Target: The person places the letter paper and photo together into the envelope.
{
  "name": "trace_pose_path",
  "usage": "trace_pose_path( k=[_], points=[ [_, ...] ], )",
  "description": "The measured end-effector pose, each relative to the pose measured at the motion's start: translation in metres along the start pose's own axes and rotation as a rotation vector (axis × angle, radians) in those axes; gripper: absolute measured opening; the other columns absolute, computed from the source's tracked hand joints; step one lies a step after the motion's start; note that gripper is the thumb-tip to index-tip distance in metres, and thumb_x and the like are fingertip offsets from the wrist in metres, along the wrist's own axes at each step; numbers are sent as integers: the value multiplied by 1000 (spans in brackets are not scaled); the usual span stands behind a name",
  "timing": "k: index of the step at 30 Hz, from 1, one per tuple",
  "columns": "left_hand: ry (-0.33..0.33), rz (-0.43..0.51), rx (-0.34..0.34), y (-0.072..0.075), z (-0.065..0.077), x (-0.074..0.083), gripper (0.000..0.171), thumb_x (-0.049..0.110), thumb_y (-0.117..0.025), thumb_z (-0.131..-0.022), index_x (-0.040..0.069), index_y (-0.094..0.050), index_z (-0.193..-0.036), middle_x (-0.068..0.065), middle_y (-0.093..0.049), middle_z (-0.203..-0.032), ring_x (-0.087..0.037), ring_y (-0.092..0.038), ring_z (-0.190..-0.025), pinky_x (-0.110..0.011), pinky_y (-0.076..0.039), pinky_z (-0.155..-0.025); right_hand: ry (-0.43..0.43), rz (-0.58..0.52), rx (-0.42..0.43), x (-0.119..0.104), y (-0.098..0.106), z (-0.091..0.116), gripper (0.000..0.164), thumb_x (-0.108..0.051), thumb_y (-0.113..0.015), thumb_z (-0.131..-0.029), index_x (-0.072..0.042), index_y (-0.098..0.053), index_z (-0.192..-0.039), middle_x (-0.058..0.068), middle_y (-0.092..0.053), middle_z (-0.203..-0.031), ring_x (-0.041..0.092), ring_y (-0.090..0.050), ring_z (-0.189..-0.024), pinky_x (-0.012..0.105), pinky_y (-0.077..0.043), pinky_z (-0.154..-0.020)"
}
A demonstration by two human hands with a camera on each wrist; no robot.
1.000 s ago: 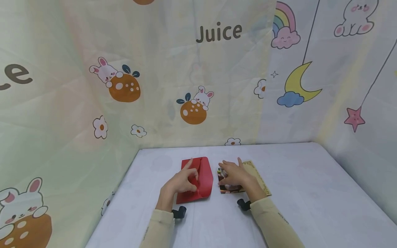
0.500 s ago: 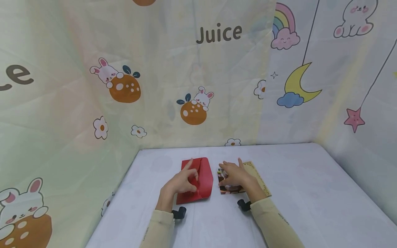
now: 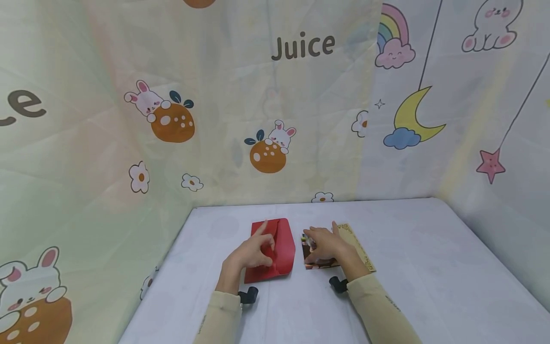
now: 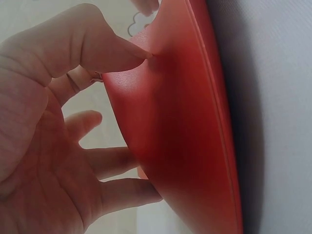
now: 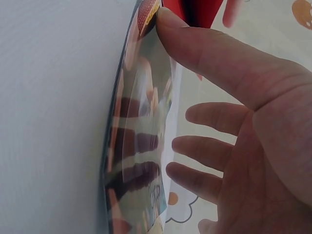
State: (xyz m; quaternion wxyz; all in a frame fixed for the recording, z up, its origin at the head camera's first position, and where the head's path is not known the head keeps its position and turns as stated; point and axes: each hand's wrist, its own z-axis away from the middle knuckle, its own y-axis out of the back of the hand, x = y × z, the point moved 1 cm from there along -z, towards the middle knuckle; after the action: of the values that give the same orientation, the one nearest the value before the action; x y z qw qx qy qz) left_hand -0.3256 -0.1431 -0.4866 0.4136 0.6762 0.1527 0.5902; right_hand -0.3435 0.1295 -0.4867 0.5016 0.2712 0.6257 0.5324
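A red envelope (image 3: 285, 248) lies on the white table, its flap to the right. My left hand (image 3: 247, 253) is over it, thumb and index finger pinching the paper near its middle. In the left wrist view the thumb tip sinks into the bowed red paper (image 4: 175, 122), and two other fingers reach its edge. To the right lies a glossy picture card (image 3: 355, 243) with a gold patterned border, partly covered by my right hand (image 3: 328, 242). In the right wrist view that thumb's tip meets a corner of the card (image 5: 146, 112); the other fingers stay loosely extended above its shiny surface.
The white tabletop (image 3: 408, 296) extends around both items, with its far edge (image 3: 240, 205) against a printed cloth backdrop (image 3: 215, 157). More printed cloth hangs on the left and right. Each wrist wears a small black camera mount (image 3: 248, 295).
My right hand's thumb and fingers have shifted slightly toward me over the picture card. The left hand and the red envelope have stayed in place.
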Motion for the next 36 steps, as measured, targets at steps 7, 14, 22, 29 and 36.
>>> trace_pose_path(
  k=[7, 14, 22, 29, 36],
  points=[
    [-1, 0, -3, 0, 0, 0, 33, 14, -89, -73, 26, -67, -95, 3, -8, -177, -34, -44, -133, -32, -60, -73, -12, 11, -4, 0, 0, -1, 96, -43, -94, -72, -15, -52, -153, 11, -53, -157, 33, -45, -148, 73, 2, -122],
    [3, 7, -1, 0, -1, -2, 34, 14, -89, -73, 28, -67, -93, 3, -9, -177, -35, -41, -137, -33, -61, -74, -24, 3, -1, 1, -1, 0, 102, -45, -97, -67, -16, -51, -154, 10, -56, -154, 33, -46, -148, 74, 3, -122],
    [18, 22, -2, 0, 0, -1, 36, 13, -90, -71, 29, -67, -93, 2, -9, -177, -36, -39, -140, -35, -61, -76, -44, 30, -13, 10, 5, 2, 99, -42, -95, -70, -15, -50, -155, 10, -55, -156, 34, -47, -147, 76, 1, -120],
    [22, 22, 3, 1, -1, 0, 38, 14, -91, -70, 30, -66, -94, 1, -10, -176, -36, -39, -141, -36, -62, -77, -90, 6, -13, 20, 9, 5, 100, -39, -95, -70, -15, -48, -156, 10, -53, -157, 34, -46, -148, 75, 7, -120],
    [26, 19, 3, 2, -1, -1, 41, 14, -92, -69, 31, -66, -95, 2, -11, -176, -36, -38, -142, -38, -63, -79, -117, 40, 9, 26, 12, 6, 100, -40, -96, -68, -14, -52, -153, 12, -59, -150, 40, -49, -144, 78, 6, -119]
  ],
)
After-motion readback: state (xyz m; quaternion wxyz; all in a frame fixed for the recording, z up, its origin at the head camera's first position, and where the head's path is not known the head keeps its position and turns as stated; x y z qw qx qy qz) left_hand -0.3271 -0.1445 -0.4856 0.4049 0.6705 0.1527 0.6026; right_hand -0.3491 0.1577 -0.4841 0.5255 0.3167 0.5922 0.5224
